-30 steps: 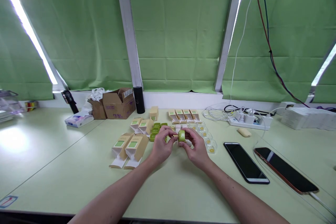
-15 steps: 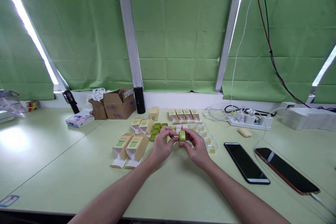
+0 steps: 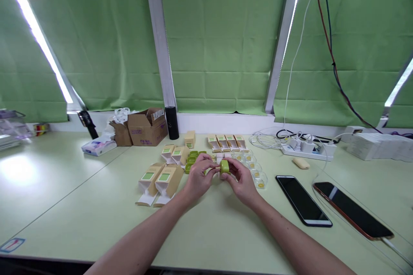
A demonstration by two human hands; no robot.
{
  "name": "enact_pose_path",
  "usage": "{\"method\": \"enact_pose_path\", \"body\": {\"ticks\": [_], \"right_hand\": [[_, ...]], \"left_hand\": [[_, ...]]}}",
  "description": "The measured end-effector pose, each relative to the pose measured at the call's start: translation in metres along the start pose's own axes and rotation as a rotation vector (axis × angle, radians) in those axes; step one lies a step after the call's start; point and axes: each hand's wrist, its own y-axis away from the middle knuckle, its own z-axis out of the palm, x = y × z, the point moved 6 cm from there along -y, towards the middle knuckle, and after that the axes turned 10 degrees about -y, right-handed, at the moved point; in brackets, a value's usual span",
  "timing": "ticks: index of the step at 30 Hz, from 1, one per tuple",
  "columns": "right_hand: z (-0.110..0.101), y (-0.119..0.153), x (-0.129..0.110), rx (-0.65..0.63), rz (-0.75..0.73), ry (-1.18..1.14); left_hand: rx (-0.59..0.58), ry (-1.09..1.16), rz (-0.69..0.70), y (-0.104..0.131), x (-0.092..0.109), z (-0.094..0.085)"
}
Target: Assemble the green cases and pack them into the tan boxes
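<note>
Big pale green desk (image 3: 213,232). On it, L to R: tissue pack (image 3: 99,146), brown box (image 3: 147,127), black can (image 3: 171,123), small tan boxes (image 3: 169,180), green cups (image 3: 192,160), clear cups w/ yellow bits (image 3: 259,179), power strip (image 3: 306,151), tan lump (image 3: 301,163) (soap, maybe; hard to tell), 2 phones (image 3: 303,200), white boxes (image 3: 380,146) far R.

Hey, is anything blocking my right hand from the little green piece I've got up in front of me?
Nothing visible stands between them: the right hand is already touching the green piece, and the left hand is close on its other side.
</note>
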Motion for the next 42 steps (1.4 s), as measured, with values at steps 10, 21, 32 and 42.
{"method": "enact_pose_path", "body": {"ticks": [10, 21, 32, 42], "right_hand": [[-0.001, -0.004, -0.011, 0.063, 0.000, 0.001], [-0.005, -0.002, -0.023, 0.103, -0.227, 0.298], [0.008, 0.005, -0.037, -0.048, -0.453, 0.578], [0.009, 0.007, -0.047, -0.018, -0.548, 0.662]], "left_hand": [[-0.024, -0.126, 0.057, -0.002, 0.012, -0.005], [-0.095, -0.101, -0.075, -0.006, 0.005, -0.006], [-0.161, -0.137, 0.006, -0.008, 0.010, -0.001], [-0.096, -0.195, 0.049, -0.003, 0.008, 0.000]]}}
